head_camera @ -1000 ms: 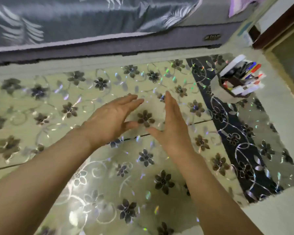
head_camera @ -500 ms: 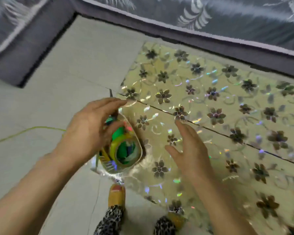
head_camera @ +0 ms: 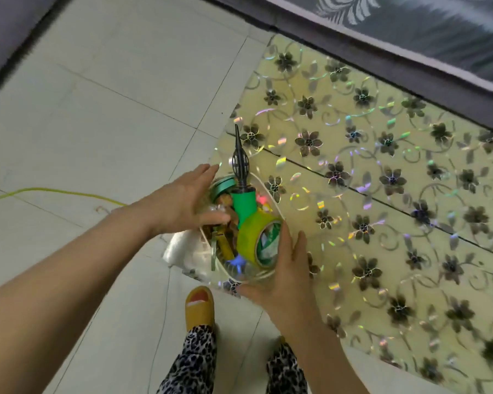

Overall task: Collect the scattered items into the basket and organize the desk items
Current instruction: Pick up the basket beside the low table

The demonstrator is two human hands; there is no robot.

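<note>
Head view, step in hand: the clear basket [head_camera: 241,268] sits at the near-left corner of the tabletop [head_camera: 382,194], partly overhanging the edge, and both hands are on it; judged from this, the collecting is largely done and the basket is being taken up or shifted.
Head view, left hand: the left hand [head_camera: 182,200] lies against the basket's left side with fingers nearly straight, the thumb over the rim among the contents, pressing rather than clenching.
Head view, right hand: the right hand [head_camera: 279,277] cups the basket's near right wall and underside, fingers bent round it.
Head view, contents: a yellow-green tape roll [head_camera: 256,240] leans at the right, a green-handled tool [head_camera: 241,191] with a black pointed tip sticks up above the rim, and a green round lid-like piece [head_camera: 222,186] lies behind it.
Head view, next move: probably lift or slide the basket to its place; it calls for an even two-sided hold and a level carry, since the tall tool could tip out.
Head view, hard to make out: the brown and gold items deep in the basket are blurred; the white bag-like thing [head_camera: 180,248] under the left wrist is unclear; the basket's clear walls are hard to trace.
Head view, cut off: the tabletop's far right runs out of frame, so whether items remain there cannot be told; a yellow slipper [head_camera: 199,305] and patterned trousers show on the floor below.
</note>
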